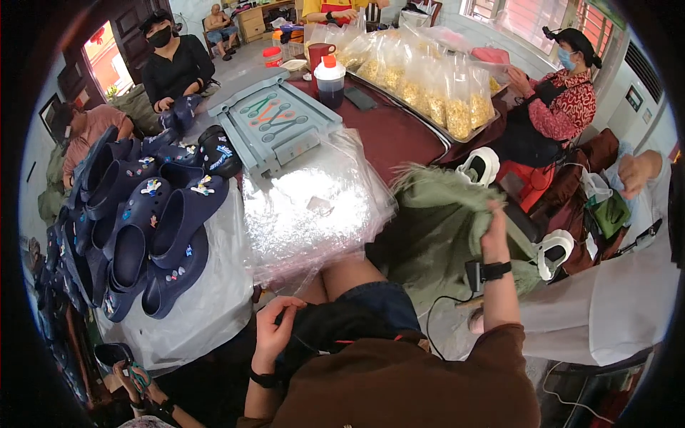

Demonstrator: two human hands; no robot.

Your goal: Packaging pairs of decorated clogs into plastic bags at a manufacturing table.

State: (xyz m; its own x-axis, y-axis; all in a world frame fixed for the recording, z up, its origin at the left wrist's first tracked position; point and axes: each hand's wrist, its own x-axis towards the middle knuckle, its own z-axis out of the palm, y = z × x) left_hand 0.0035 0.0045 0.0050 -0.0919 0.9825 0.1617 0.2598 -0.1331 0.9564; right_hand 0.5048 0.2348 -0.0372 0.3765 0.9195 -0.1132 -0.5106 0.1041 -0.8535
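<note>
The right hand point(494, 230) was raised out to the person's right, its fingers closed in a grip on a fold of the green cloth sack point(435, 221), which hung bunched between the person's knee and the edge of the counter point(389, 132). A black wrist band point(491, 271) sat just below that hand. The left hand point(275, 329) lay low against the lap, fingers curled and pinching the edge of a black piece of cloth point(328, 324) that rested on the thighs.

Just ahead of the knees, a stack of clear plastic bags point(314, 203) lay shiny over the counter's near corner. To its left, dark blue clogs point(153, 228) with small coloured charms were heaped on a white sheet point(207, 307). Behind the plastic bags stood a grey tray point(275, 125) with long tools lying in it, and beyond it a jug with a white lid point(330, 78). Along the far right of the counter, a row of clear bags filled with yellow pieces point(428, 78) stood in a metal tray. A white clog point(481, 165) lay near the sack's upper edge, and another point(555, 251) lay just to the right of the raised wrist. Other people sat around the counter.
</note>
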